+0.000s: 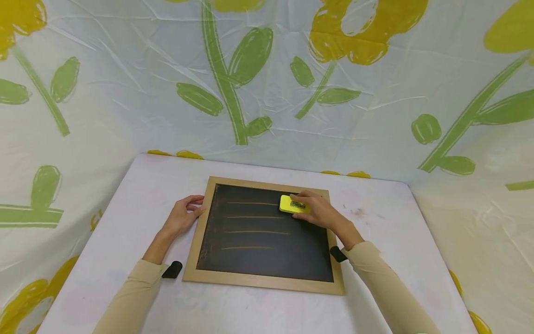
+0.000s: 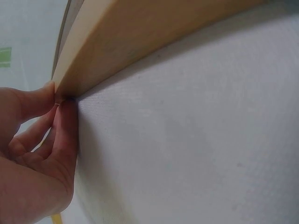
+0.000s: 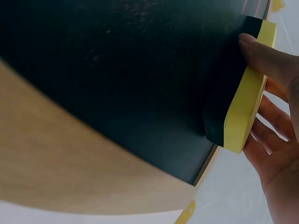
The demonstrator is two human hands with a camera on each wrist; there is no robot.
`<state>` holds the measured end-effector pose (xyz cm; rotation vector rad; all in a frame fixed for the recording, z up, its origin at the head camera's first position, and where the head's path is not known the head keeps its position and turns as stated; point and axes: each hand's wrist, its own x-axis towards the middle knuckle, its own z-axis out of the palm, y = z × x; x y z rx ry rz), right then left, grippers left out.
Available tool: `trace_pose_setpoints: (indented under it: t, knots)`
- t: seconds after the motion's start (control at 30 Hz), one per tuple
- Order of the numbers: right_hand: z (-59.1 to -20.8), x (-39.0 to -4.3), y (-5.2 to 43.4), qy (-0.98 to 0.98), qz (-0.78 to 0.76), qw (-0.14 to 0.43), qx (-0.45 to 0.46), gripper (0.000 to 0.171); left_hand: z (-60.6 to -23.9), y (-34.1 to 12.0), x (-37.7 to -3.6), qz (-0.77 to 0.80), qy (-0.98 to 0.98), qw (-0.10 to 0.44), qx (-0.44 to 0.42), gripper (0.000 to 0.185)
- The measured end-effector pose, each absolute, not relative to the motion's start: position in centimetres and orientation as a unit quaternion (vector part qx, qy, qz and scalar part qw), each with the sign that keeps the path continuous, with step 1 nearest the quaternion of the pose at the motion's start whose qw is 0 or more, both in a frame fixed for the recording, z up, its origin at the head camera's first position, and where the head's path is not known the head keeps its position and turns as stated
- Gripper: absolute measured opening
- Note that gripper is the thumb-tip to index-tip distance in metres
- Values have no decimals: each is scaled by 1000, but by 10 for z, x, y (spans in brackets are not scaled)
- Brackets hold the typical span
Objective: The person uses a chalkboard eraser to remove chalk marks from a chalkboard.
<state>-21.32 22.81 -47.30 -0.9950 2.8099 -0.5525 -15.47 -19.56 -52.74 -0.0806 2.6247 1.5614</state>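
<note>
Apparently wiping: gripping yellow-and-black block eraser point(image 1: 292, 205) in right hand point(image 1: 315, 208) at 1 o'clock on black slate-like chalkboard point(image 1: 267, 255), pinching pale wooden frame point(image 1: 267, 281) at 10 o'clock with left hand point(image 1: 183, 215). Next, probably: sweep 4 thin orange lines point(image 1: 255, 231) towards 9 o'clock.

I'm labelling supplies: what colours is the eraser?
The eraser is yellow with a black layer, clearest in the right wrist view.

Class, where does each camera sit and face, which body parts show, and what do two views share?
Head: head-worn, facing forward and down at the chalkboard; left hand, right hand, sleeves show.
Left wrist: wrist-worn, facing the wooden frame; left hand shows.
Right wrist: wrist-worn, facing the yellow eraser; right hand shows.
Head and right wrist share the yellow eraser.
</note>
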Motion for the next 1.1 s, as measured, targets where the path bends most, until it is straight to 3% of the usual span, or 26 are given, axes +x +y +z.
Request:
trace_pose_setpoints:
  t: [1.1]
  knots:
    - [-469,-215,164,916,-169,68,-356,63,-526,-205,-161,501,864,53,-11,44]
